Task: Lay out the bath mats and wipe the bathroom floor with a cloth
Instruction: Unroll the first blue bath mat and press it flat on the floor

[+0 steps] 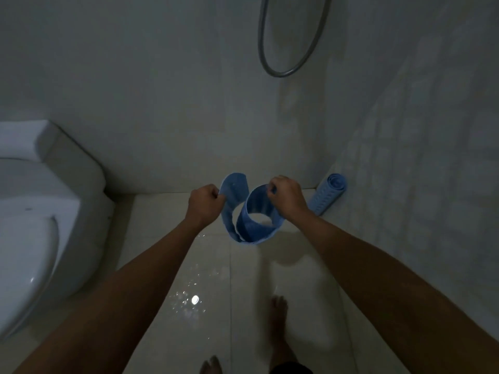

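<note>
Both hands grip a blue bath mat [243, 211] above the wet floor [205, 265]: left hand [205, 201] and right hand [286, 197] pinch its top edge, coils hanging downward. A second rolled mat [330, 192] leans upright in the corner.

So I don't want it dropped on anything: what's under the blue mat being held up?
Under the curled blue mat, held by the left hand and right hand, is pale floor tile with the mat's shadow; the patch directly behind the mat is hidden.

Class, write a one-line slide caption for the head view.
Left hand and right hand uncurl a blue rubber bath mat above the wet tiled floor.
</note>
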